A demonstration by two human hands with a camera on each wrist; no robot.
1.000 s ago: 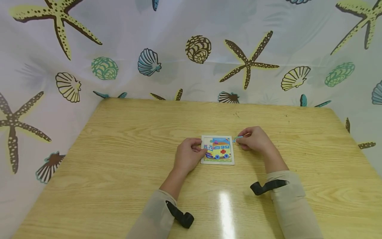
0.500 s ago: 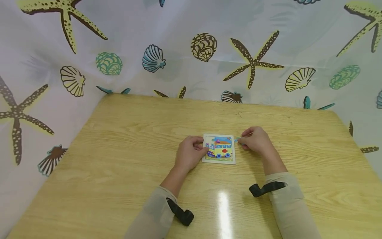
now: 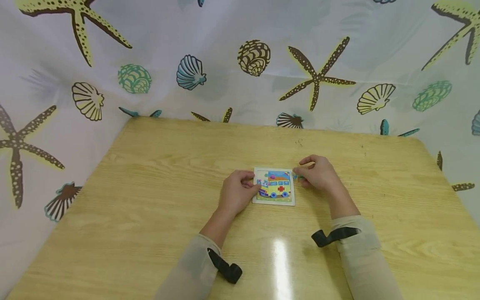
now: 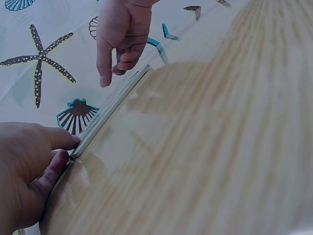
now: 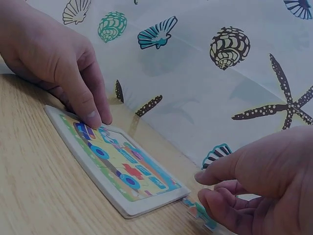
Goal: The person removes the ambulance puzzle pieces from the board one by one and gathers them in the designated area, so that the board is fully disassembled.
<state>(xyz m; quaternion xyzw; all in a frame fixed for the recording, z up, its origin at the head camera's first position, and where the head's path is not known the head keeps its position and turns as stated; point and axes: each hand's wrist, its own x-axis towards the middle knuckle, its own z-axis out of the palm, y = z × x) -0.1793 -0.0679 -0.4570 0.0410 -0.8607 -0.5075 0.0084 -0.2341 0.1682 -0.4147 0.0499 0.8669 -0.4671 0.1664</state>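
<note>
A small square picture puzzle (image 3: 273, 202) with a white frame lies flat on the table. Its picture is a yellow ambulance, and a pale gap shows at the upper left. My left hand (image 3: 238, 191) grips the frame's left edge, thumb on top, as the left wrist view also shows on the frame (image 4: 110, 112). My right hand (image 3: 318, 175) hovers low at the upper right corner, fingers bent and parted. Below its fingertips, a blue-green puzzle piece (image 5: 208, 223) lies by the frame's corner, partly hidden. Whether a finger touches it I cannot tell.
The wooden table (image 3: 168, 187) extends around the puzzle on all sides. A white cloth (image 3: 225, 91) printed with starfish and shells hangs along its back and sides. Black straps (image 3: 335, 236) are on both sleeves.
A second ago my right hand pinched the blue-green puzzle piece; now its fingertips have parted and the piece is lower, beneath them. The left hand keeps its grip. The head view has shifted slightly.
</note>
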